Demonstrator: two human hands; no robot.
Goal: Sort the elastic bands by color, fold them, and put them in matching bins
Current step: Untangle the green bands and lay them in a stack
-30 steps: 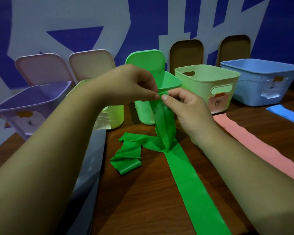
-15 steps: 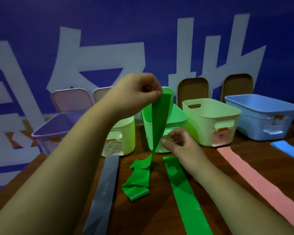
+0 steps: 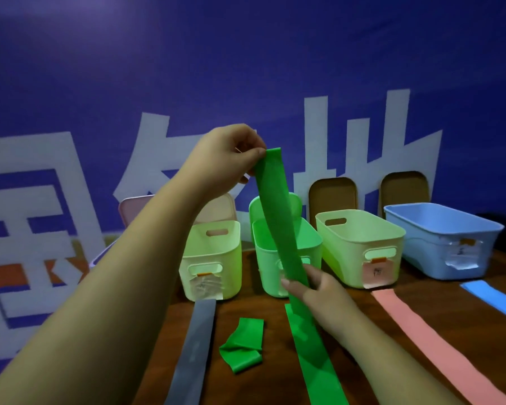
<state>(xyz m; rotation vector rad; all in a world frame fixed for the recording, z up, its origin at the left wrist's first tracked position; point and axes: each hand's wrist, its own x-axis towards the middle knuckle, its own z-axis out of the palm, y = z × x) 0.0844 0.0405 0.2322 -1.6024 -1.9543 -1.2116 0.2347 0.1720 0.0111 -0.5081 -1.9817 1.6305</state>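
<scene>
— Above the green bin (image 3: 287, 249), what does the left hand (image 3: 228, 159) have?
— One end of the green band (image 3: 278, 217), pinched between thumb and fingers and held high in front of the wall (image 3: 246, 68).
— And the right hand (image 3: 316, 287)?
— Lower down, just before the bin's front. Its thumb and fingers are closed on the same band, so the stretch between the two hands hangs straight and a little tilted.
— Where does the rest go?
— Below the right hand it drops to the table (image 3: 246, 311) and lies flat, running toward the camera.
— Anything beside it?
— A crumpled green piece (image 3: 243, 349) lies on the table to its left; whether it joins the band I cannot tell. Further left a grey band (image 3: 193, 346) lies flat. To the right lie a pink band (image 3: 421, 331) and, past that, a blue band (image 3: 488, 296).
— The bins?
— They stand in a row at the back: a pale bin (image 3: 214, 258) left of the green one, a second pale bin (image 3: 360, 244) on its right, and a blue bin (image 3: 441, 238) at the far right.
</scene>
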